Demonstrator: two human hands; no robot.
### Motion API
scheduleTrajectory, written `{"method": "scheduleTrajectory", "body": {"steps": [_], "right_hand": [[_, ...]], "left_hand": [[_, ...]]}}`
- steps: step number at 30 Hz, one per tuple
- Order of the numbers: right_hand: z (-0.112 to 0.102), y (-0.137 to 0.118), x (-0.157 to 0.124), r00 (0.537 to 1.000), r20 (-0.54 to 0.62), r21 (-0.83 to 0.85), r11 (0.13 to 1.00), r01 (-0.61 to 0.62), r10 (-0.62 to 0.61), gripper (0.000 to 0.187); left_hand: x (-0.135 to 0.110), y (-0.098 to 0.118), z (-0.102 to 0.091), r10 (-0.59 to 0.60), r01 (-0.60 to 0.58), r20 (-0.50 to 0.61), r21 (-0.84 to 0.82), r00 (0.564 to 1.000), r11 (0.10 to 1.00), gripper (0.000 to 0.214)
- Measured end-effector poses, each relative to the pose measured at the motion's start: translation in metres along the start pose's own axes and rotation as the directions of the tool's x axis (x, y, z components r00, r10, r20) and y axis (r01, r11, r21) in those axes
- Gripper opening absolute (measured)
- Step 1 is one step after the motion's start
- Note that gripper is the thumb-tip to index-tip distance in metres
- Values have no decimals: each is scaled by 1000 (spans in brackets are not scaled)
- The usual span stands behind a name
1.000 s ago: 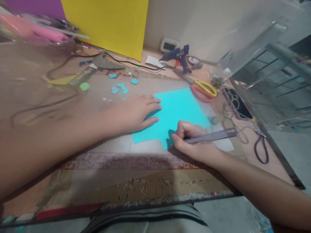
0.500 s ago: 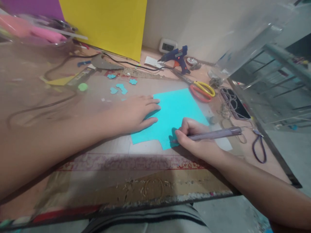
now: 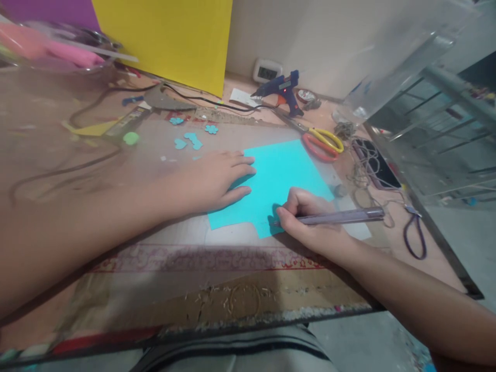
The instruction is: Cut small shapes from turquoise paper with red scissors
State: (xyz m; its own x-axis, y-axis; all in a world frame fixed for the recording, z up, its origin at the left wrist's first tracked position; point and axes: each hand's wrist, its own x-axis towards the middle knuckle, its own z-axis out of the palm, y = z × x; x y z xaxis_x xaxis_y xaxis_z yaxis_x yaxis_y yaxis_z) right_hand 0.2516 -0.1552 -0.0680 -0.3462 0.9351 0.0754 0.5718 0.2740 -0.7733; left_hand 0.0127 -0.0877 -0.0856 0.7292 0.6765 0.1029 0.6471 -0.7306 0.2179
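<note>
A bright turquoise sheet of paper (image 3: 282, 173) lies on the table, with a notch cut from its near edge. My left hand (image 3: 222, 178) rests flat on the sheet's left side, fingers spread. In my right hand (image 3: 310, 217) is a greyish-purple pen (image 3: 344, 216), its tip at the paper's near edge beside the notch. The pen slants back over my hand to the right. Beyond my left hand lie small turquoise cutouts: flowers (image 3: 211, 129), a heart (image 3: 180, 143) and another shape (image 3: 193, 140). A round light-green piece (image 3: 130, 138) is to their left.
Scissors (image 3: 321, 143) with red and yellow handles touch the sheet's far right corner. Behind them stands a blue glue gun (image 3: 281, 92) with a lit red light. A phone (image 3: 377, 164) under tangled cord lies right. A yellow board (image 3: 166, 44) leans on the wall near a small digital clock (image 3: 267, 71).
The pen tip has shifted very slightly to the right along the paper's near edge. My left hand stays in place on the sheet.
</note>
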Motion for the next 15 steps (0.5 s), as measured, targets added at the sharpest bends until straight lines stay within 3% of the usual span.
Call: {"method": "scheduleTrajectory", "body": {"steps": [15], "right_hand": [[-2,0,1,997,83,19,1000,-6,5,31]], "left_hand": [[0,0,1,8,-8,-13,-2,1000,1000,50]]}}
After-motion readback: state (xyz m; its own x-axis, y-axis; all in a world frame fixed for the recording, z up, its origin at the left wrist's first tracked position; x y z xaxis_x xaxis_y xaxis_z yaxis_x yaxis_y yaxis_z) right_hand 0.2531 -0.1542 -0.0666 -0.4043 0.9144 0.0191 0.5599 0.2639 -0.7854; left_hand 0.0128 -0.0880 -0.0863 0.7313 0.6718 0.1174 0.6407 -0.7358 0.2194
